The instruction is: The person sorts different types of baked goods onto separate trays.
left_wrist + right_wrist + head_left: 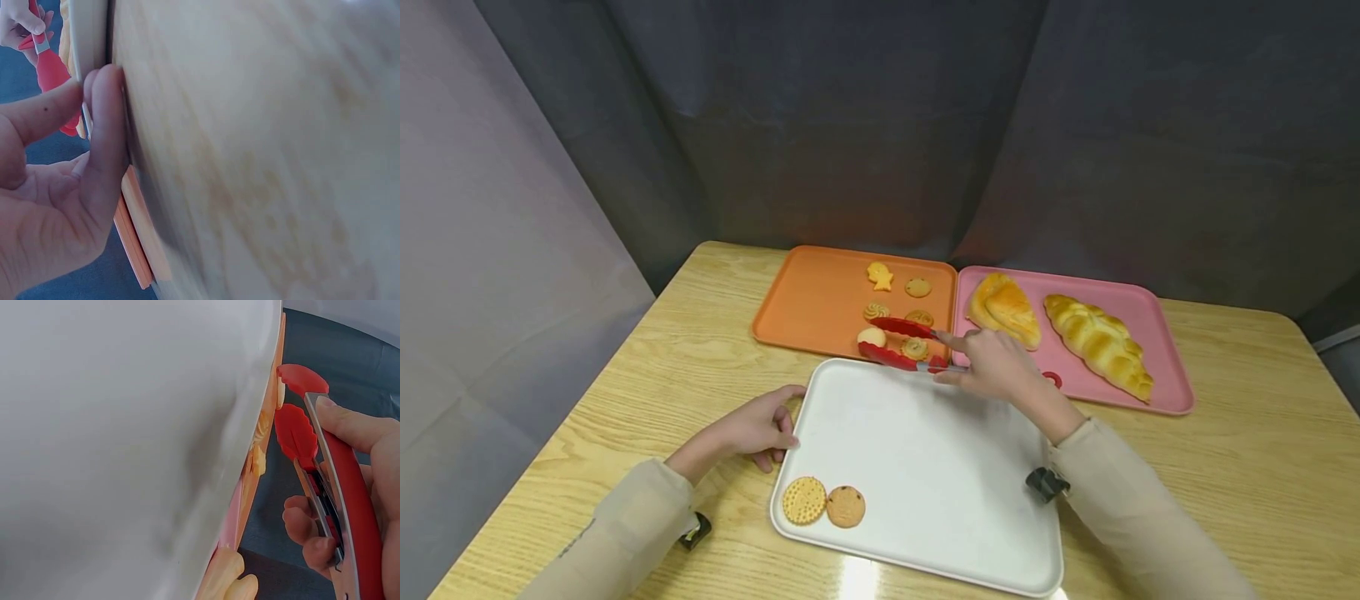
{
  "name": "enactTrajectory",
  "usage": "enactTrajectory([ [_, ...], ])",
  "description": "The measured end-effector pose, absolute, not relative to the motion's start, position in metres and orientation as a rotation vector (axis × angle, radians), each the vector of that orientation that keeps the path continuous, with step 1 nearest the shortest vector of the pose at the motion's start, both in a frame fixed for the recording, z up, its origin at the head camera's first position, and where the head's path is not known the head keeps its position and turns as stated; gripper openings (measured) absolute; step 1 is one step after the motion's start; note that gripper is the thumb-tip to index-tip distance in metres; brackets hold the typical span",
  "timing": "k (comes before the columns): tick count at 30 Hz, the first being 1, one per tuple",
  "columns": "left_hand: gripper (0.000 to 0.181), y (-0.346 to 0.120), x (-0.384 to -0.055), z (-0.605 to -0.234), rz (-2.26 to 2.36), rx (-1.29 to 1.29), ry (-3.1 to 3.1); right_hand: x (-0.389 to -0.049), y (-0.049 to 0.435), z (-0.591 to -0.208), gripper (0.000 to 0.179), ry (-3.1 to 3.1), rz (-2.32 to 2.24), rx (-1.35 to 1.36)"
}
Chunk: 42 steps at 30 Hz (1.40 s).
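Observation:
My right hand [996, 364] grips a pair of metal tongs [353, 512] with red tips. The tongs reach over the orange tray [816, 300], their two tips on either side of a pale round cookie [872, 337]. Whether they touch it is hard to tell. Close by lies a flower-shaped cookie [914, 348], partly between the arms of the tongs. At the left rim of the white tray [925, 467], my left hand [763, 427] pinches the edge between thumb and fingers. A dotted yellow cookie [805, 500] and a brown chip cookie [846, 507] lie in that tray's near-left corner.
Several other cookies stay on the orange tray, among them a fish-shaped one [880, 276] and a swirl [876, 311]. Right of it, a pink tray [1161, 358] bears a folded pastry [1003, 310] and a braided loaf [1099, 343]. A dark curtain [850, 125] hangs behind the table.

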State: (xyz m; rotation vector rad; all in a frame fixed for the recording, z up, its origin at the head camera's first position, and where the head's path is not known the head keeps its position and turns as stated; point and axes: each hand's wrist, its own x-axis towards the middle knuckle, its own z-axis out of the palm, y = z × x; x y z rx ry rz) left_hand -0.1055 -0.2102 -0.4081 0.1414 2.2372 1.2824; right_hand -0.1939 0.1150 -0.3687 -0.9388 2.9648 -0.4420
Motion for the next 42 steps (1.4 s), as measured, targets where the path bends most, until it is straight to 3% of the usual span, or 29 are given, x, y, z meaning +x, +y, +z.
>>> enactTrajectory([
  [16,0.07,-0.21,-0.106,-0.407,1.262,0.143,2.25,-0.188,0.124,-0.37,0.063,2.98,-0.469,-0.966],
  [42,0.069,-0.209,-0.105,-0.408,1.277,0.136,2.239,-0.142,0.136,-0.358,0.063,2.91,-0.395,-1.21],
])
